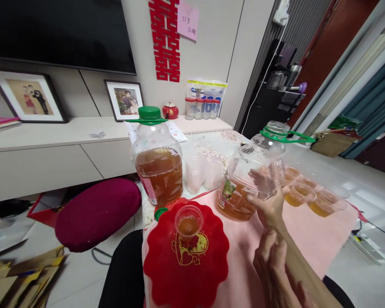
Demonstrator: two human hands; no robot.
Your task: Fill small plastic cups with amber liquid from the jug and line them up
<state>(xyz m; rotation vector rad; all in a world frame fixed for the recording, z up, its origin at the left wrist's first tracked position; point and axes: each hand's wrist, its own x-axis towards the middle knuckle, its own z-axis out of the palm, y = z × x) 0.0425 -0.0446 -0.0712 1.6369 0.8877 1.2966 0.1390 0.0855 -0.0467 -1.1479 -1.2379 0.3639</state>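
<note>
My right hand [271, 207] grips the side of a large clear plastic bottle [237, 196], thumb in front and fingers behind. This bottle is uncapped, with a green carry ring at its neck and amber drink in its lower part. Close beside my right forearm is my left hand [271, 256], its fingers bent together; no object shows in them. A small clear plastic cup [188, 221] with some amber drink stands on a red scalloped tray [186, 284]. Behind the tray stands a second bottle [160, 175], green-capped and fuller. A loose green cap [160, 214] lies by the tray.
Stacks of clear cups [195, 173] stand between the bottles. Several filled cups [298, 193] sit on the pink tablecloth [333, 239] at right. A maroon stool [98, 214] is at left, near flattened cardboard [25, 278]. A low cabinet [45, 137] runs along the wall.
</note>
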